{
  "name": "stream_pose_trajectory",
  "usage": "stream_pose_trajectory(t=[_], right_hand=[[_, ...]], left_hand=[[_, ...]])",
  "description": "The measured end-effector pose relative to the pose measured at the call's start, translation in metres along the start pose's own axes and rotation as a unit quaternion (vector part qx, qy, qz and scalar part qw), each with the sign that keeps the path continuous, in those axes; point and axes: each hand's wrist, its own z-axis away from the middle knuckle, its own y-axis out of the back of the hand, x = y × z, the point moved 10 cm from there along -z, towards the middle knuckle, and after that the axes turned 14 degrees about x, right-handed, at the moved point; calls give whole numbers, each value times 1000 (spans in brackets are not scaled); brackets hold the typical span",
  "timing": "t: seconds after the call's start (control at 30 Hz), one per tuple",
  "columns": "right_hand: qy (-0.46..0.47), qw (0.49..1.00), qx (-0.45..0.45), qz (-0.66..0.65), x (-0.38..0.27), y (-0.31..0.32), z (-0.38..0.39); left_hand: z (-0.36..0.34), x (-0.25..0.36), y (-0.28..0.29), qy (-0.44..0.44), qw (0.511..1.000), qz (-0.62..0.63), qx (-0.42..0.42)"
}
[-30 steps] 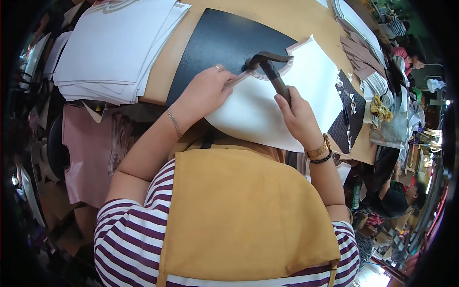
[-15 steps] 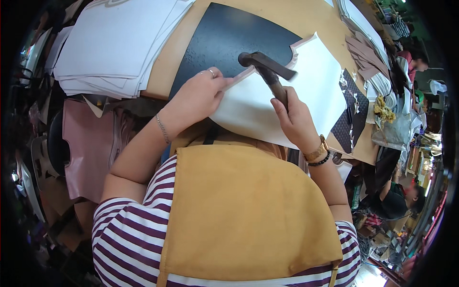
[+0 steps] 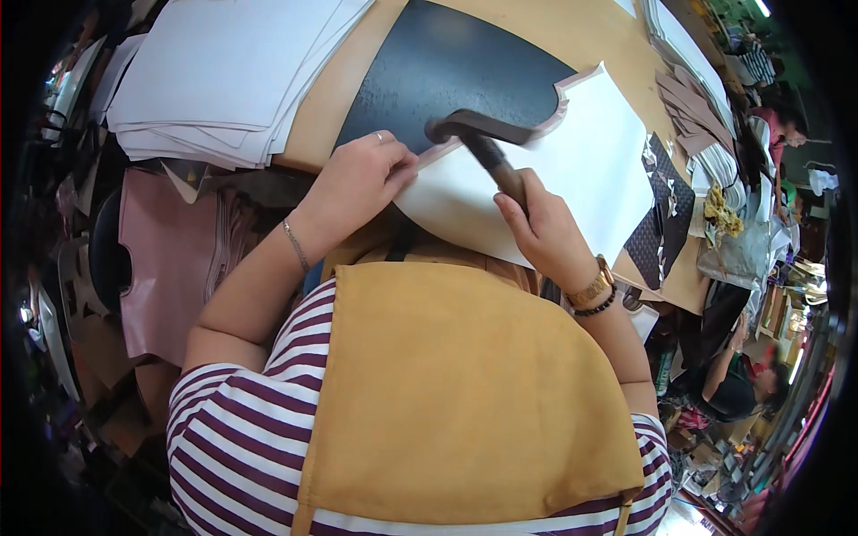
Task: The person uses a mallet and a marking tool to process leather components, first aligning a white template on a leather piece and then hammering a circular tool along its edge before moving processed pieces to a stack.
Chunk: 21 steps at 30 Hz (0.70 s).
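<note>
A white panel (image 3: pixel 572 170) with a narrow pinkish folded rim lies on a black board (image 3: pixel 456 67) on the table. My right hand (image 3: pixel 550 230) is wrapped round the wooden handle of a hammer (image 3: pixel 487 128). The hammer's dark metal head is over the panel's folded far edge, hiding part of it; whether it touches cannot be made out. At the left end of that edge, my left hand (image 3: pixel 357 186) has its fingers curled in, thumb and fingertips closed on the panel's corner.
A stack of white sheets (image 3: pixel 223 76) lies at the far left. Pink panels (image 3: pixel 168 259) hang below the table at left. On the right are a dark patterned piece (image 3: pixel 657 228), brown strips (image 3: pixel 693 112) and a crumpled yellowish cloth (image 3: pixel 722 213). Another person (image 3: pixel 733 384) is at lower right.
The hammer has moved left along the folded edge, and my right hand with it. My left hand has drawn slightly left and down toward the panel's corner.
</note>
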Motion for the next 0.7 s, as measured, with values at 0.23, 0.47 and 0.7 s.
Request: stream_pose_trajectory(t=[0.23,0.47,0.7], right_hand=[[43,999,27,-2,-15,2,3],[14,973,227,44,71,91,-4],[-195,851,396,283,269,222,73]], left_hand=[[0,5,0,-27,999,-19,6],[38,45,20,-225,974,13,32],[102,-64,-77,283,901,273,-181]])
